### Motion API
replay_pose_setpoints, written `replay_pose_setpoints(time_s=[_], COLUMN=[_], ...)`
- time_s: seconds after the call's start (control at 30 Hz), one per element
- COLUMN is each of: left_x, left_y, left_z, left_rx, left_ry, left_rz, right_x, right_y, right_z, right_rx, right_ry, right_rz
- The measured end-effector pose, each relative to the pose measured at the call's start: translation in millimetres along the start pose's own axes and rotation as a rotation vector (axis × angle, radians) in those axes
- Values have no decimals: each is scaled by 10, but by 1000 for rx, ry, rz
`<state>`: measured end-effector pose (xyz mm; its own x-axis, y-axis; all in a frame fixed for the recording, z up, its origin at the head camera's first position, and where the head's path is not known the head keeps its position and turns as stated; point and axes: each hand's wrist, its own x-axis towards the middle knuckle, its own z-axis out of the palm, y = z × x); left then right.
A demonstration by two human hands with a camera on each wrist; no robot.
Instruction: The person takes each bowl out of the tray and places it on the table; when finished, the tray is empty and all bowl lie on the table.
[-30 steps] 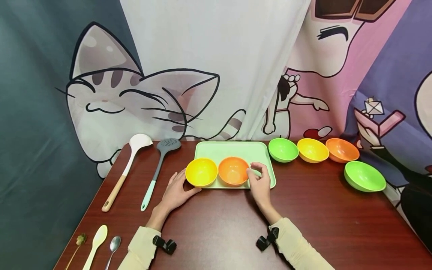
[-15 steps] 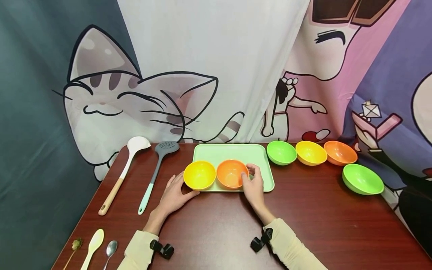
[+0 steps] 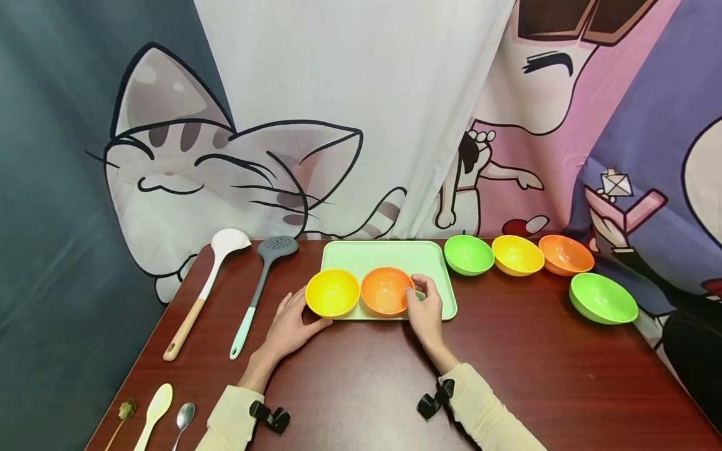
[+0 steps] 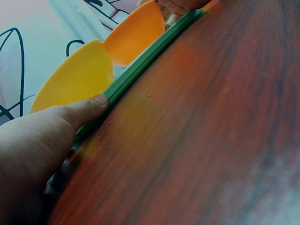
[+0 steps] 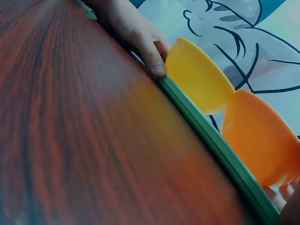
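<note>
In the head view, a yellow bowl [image 3: 333, 293] and an orange bowl [image 3: 387, 291] stand side by side on a pale green tray [image 3: 389, 250]. My left hand [image 3: 292, 327] curves around the yellow bowl's left side. Its thumb [image 4: 86, 110] lies at the tray's front edge, close under that bowl, in the left wrist view. On the other side, my right hand [image 3: 426, 313] holds the orange bowl, thumb at the near right of its rim and fingers behind. The right wrist view shows fingertips [image 5: 283, 194] under the orange bowl; most of that hand is out of frame.
Right of the tray stand a green bowl [image 3: 469, 255], a yellow bowl [image 3: 517, 255], an orange bowl [image 3: 566, 255] and another green bowl [image 3: 603, 299]. A white ladle [image 3: 217, 269], a slotted turner [image 3: 262, 282] and several spoons [image 3: 160, 404] lie left. Curtains hang behind.
My right hand has moved left from beside the orange bowl onto its right rim. My left hand stays at the yellow bowl. The head view has shifted slightly.
</note>
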<state>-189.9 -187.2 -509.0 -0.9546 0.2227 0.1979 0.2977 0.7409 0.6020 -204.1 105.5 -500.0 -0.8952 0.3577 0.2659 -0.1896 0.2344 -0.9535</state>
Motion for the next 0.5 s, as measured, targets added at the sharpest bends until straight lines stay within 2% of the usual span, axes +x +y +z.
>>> replay_pose_setpoints(time_s=[0.27,0.5], left_x=[10,-1], left_y=[-1,1], left_z=[-5,-2], left_rx=[12,6], left_ry=[-1,3], left_rz=[-12,1], right_x=[0,-26], right_y=[-20,-29], right_z=[-25,-46], right_rx=[160,211], right_ry=[20,-10], right_rz=[-2,-14])
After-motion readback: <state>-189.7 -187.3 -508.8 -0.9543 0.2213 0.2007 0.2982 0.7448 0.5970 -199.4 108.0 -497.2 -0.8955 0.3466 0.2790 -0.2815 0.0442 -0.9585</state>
